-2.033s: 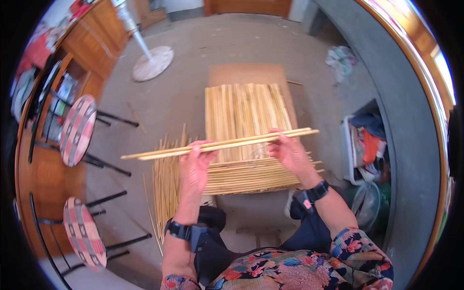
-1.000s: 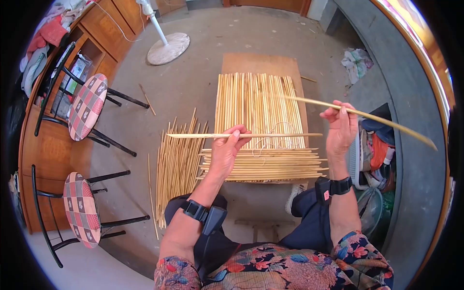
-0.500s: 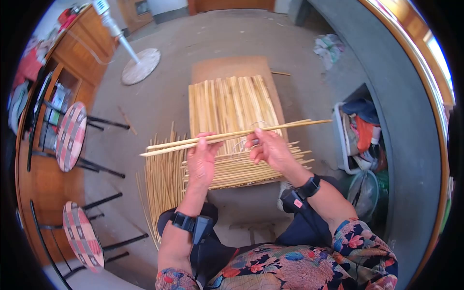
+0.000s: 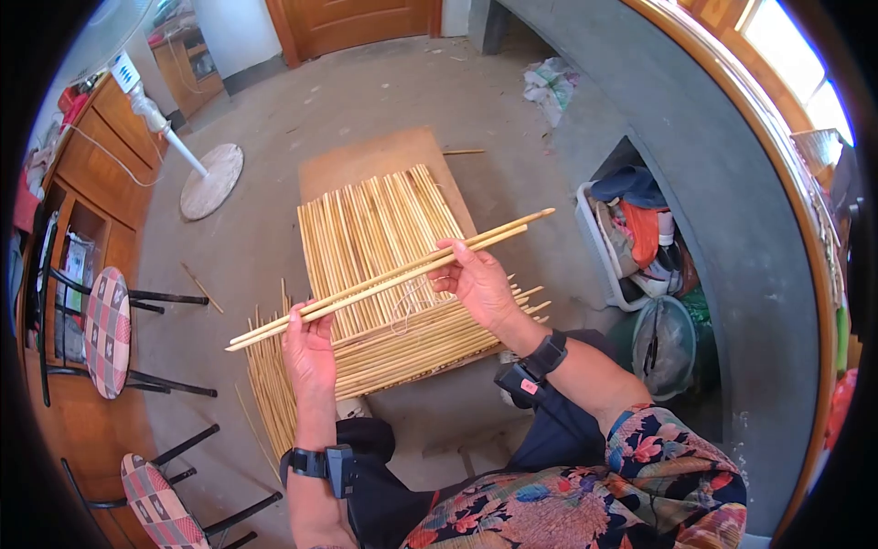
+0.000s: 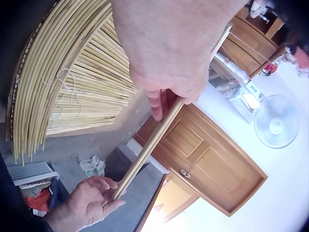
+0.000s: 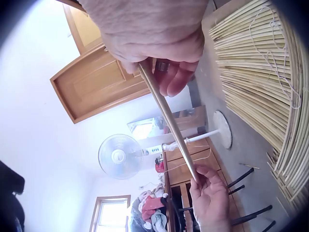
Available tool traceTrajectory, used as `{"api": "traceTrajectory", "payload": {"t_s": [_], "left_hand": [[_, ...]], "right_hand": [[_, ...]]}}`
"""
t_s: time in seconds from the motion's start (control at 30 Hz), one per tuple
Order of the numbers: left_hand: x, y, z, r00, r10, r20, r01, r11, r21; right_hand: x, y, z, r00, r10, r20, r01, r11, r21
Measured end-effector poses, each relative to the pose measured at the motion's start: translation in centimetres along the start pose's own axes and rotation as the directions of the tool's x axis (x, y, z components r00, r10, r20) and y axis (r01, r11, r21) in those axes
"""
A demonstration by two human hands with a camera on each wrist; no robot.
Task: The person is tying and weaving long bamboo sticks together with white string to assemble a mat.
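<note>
Two long, thin pale stalks (image 4: 384,279), laid side by side, slant across in front of the person at the height of both hands. Toward their left end, the left hand (image 4: 311,355) pinches them between thumb and fingers. The right hand (image 4: 482,291) grips them nearer the right end, a ring showing on one finger in the right wrist view. Below lies a mat of lined-up stalks (image 4: 375,233) on a brown board (image 4: 366,157). More stalks (image 4: 421,349) lie crosswise along its near side, with a loose loop of white string (image 4: 399,320) over them.
Loose stalks (image 4: 267,375) are piled on the floor at left. Two chairs with checked seats (image 4: 108,329) stand further left, and a fan's round base (image 4: 212,181) sits behind. At right, a white basket of clothes (image 4: 599,247) is tucked under a grey ledge (image 4: 732,229).
One second ago the hands were apart, each with one stalk; by half a second ago the two stalks were together again. Since then the left hand has moved outward along them, and the view has turned.
</note>
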State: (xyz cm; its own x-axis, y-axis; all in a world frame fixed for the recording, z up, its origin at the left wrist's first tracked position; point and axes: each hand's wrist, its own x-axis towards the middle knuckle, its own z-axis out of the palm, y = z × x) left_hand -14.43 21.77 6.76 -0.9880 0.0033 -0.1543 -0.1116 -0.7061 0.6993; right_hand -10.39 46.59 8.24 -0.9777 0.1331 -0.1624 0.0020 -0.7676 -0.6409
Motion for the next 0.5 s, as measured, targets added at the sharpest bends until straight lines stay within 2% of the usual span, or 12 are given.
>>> {"api": "traceTrajectory", "payload": {"t_s": [0.17, 0.4, 0.47, 0.5], "left_hand": [[-0.2, 0.2, 0.4, 0.999, -0.026, 0.041, 0.027, 1.0, -0.011], [-0.2, 0.2, 0.3, 0.999, 0.016, 0.051, -0.014, 0.999, -0.032], [-0.5, 0.2, 0.9, 0.998, 0.011, 0.058, -0.009, 0.999, -0.043], [-0.6, 0.4, 1.3, 0.992, 0.013, 0.129, -0.009, 1.0, -0.029]], "right_hand": [[0.4, -0.5, -0.5, 0.997, -0.023, -0.069, 0.021, 0.999, -0.027], [0.4, -0.7, -0.3, 0.999, 0.036, -0.037, -0.037, 0.999, -0.017], [0.4, -0.6, -0.4, 0.998, 0.0, -0.069, 0.0, 1.0, 0.007], [0.4, -0.6, -0.5, 0.997, -0.01, -0.076, 0.009, 1.0, -0.012]]}}
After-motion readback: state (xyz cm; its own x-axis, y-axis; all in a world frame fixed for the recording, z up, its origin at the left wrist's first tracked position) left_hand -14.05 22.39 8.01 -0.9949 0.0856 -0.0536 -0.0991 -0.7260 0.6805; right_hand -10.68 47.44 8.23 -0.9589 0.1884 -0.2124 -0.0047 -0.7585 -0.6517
